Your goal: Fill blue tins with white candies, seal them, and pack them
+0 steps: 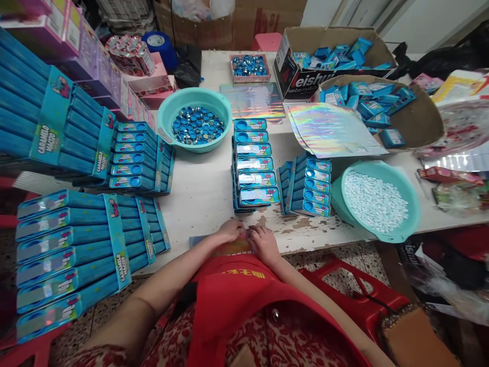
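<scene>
My left hand (230, 230) and my right hand (264, 243) rest close together at the near edge of the white table (202, 188). Both have their fingers curled down onto a flat shiny sheet (233, 248) lying at the table edge. What the fingertips pinch is too small to make out. Just beyond my hands stands a row of small blue boxes (254, 164), some with glittery labels. A second stack of blue boxes (309, 186) stands to its right.
A teal basin of blue caps (195, 124) sits at the back left. A teal basin of white pellets (376, 201) is at the right. Holographic sheets (332, 130), cardboard boxes of blue packs (328, 56) and bundled blue boxes (76, 250) surround the table.
</scene>
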A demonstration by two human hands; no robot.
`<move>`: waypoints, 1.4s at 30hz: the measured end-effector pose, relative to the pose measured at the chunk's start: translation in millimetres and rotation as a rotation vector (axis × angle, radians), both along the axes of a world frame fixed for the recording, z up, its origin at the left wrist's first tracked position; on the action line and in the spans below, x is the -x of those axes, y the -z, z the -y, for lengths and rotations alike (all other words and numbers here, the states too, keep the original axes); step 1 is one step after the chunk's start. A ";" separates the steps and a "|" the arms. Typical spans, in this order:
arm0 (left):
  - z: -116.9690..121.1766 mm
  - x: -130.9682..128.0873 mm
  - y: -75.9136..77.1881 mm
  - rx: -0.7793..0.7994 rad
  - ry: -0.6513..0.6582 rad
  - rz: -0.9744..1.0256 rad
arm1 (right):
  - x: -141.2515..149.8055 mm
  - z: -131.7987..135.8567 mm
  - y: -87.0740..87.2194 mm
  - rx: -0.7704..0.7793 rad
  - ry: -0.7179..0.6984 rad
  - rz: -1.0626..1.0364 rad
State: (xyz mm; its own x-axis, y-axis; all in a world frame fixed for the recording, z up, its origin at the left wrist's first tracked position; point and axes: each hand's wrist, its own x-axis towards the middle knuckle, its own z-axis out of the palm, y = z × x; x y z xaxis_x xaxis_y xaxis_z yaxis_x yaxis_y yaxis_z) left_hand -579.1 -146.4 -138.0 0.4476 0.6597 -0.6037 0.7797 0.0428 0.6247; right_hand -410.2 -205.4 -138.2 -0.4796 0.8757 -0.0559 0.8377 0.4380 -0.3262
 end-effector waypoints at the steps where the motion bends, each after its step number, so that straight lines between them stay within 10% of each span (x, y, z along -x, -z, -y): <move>1: -0.1 0.1 -0.2 -0.002 0.002 0.006 | 1.0 -1.7 0.4 0.005 0.010 -0.007; 19: -2.0 -1.4 5.6 -0.026 -0.012 -0.047 | -0.5 0.8 4.2 -0.069 -0.074 -0.010; 25: 1.7 -1.7 1.9 -0.109 -0.045 -0.110 | -6.3 -3.9 -33.6 0.079 0.040 -0.061; 35: 38.4 29.0 -138.7 -0.085 -0.193 0.707 | -14.9 -12.2 -193.6 0.391 0.218 -0.587; 42: 3.3 24.4 -188.4 -0.190 -0.457 0.608 | 16.4 -56.5 -217.6 0.177 0.341 -0.734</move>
